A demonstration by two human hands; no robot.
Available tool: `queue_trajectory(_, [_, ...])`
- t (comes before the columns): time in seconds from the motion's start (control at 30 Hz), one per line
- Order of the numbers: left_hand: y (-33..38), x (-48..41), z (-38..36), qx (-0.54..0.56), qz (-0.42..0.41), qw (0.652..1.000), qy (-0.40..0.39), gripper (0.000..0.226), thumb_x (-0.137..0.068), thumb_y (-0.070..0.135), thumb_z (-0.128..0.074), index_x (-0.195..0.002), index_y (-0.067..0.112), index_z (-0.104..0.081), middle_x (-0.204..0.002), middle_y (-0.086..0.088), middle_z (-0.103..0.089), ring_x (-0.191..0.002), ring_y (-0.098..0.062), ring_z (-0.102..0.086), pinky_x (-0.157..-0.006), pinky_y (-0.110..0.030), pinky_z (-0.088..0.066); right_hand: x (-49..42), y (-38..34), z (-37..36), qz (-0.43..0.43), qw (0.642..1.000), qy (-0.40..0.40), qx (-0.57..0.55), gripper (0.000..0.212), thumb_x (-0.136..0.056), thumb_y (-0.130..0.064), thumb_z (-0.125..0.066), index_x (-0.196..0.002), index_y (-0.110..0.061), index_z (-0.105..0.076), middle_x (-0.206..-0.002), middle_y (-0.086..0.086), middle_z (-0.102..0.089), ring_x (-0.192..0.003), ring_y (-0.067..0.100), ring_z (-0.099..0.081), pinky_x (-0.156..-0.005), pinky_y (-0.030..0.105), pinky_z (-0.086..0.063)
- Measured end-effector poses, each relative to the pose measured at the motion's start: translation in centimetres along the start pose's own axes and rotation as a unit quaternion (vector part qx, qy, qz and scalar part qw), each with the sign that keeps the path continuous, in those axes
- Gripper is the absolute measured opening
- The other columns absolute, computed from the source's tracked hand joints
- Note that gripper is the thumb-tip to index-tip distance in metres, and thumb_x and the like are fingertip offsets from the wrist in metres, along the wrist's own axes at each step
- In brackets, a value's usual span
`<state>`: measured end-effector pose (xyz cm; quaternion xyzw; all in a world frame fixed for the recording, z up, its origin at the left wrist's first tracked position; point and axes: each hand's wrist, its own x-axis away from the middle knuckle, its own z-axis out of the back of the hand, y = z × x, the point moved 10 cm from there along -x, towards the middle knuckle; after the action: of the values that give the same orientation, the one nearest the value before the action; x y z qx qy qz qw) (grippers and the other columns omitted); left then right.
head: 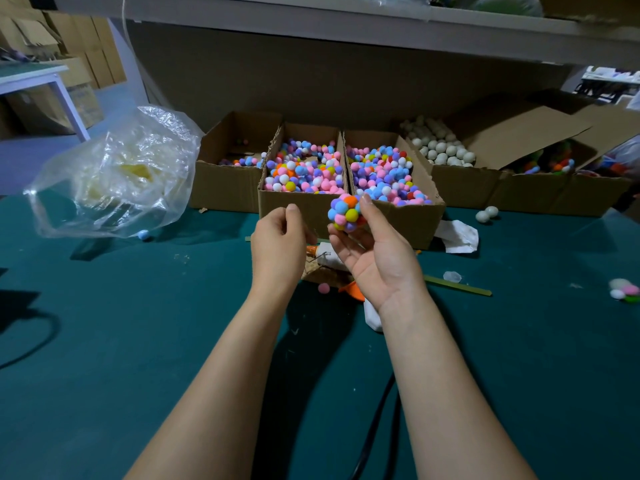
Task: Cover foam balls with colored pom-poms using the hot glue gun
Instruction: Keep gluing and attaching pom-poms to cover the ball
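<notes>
While the right hand [377, 258] holds the covered ball [346, 213] up off the table, thumb on one side and fingertips curled under the other, the ball hangs just in front of the pom-pom boxes. Probably raised to check for bare gaps. Near face fully covered; far side hidden.

Left hand [277, 244] is beside it, clear of the ball, back to the camera, fingers curled in, thumb against forefinger. Cannot tell whether it pinches anything.

Glue gun [329, 259] lies on the green table [138, 341] under both hands, across a cardboard scrap [322, 274], likely to catch drips and stay in reach. No hand on it.

Count:
- One covered ball, in hand.
- Five cardboard boxes in a row at the back, tops open toward the worker.
- Three hold pom-poms: left box [235, 168] nearly empty, middle box [301, 199] full, third box [420, 216] full.
- One box holds bare foam balls [440, 147].
- One flapped box [519, 133] holds mixed coloured stock.
- Two loose foam balls [486, 214] on the table.
- Two stray pom-poms: blue pom-pom [143, 234], pink pom-pom [323, 288].
- One small cluster [623, 292] at far right.
- One plastic bag [114, 174], left.
</notes>
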<state>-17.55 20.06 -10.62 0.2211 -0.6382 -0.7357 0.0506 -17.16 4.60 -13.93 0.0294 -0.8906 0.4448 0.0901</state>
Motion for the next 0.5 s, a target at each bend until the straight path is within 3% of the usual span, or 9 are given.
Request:
queue_trajectory(0.2, [-0.9, -0.4, 0.6, 0.009, 0.025, 1.0, 0.015, 0.032, -0.093, 0.015, -0.047, -0.063, 0.019, -0.057, -0.065, 0.006, -0.062, -0.059, -0.009, -0.048, -0.061, -0.03, -0.04, -0.1, 0.0, 0.0, -0.001, 1.0, 0.0, -0.001, 0.032, -0.084, -0.033, -0.073, -0.107, -0.011, -0.068, -0.092, 0.009, -0.074, -0.078, 0.016, -0.072, -0.065, 0.029, -0.057])
queue_trajectory(0.37, [-0.4, -0.6, 1.1, -0.024, -0.021, 0.999, 0.037, 0.013, -0.096, 0.018, -0.057, -0.084, 0.022, -0.058, -0.083, 0.007, -0.063, -0.077, -0.003, -0.056, -0.062, -0.004, -0.041, -0.2, 0.1, 0.1, -0.004, 1.0, -0.001, -0.003, 0.035, -0.082, -0.034, -0.074, -0.108, -0.012, -0.068, -0.09, 0.008, -0.075, -0.08, 0.017, -0.073, -0.064, 0.029, -0.057])
queue_trajectory(0.5, [0.2, -0.3, 0.5, -0.054, -0.051, 0.997, 0.014, 0.011, -0.096, 0.022, -0.062, -0.085, 0.018, -0.061, -0.077, 0.009, -0.061, -0.071, -0.001, -0.056, -0.06, -0.006, -0.041, -0.2, 0.2, 0.1, -0.008, 1.0, -0.005, -0.007, 0.032, -0.082, -0.033, -0.074, -0.107, -0.012, -0.068, -0.084, 0.006, -0.076, -0.079, 0.016, -0.074, -0.065, 0.029, -0.058])
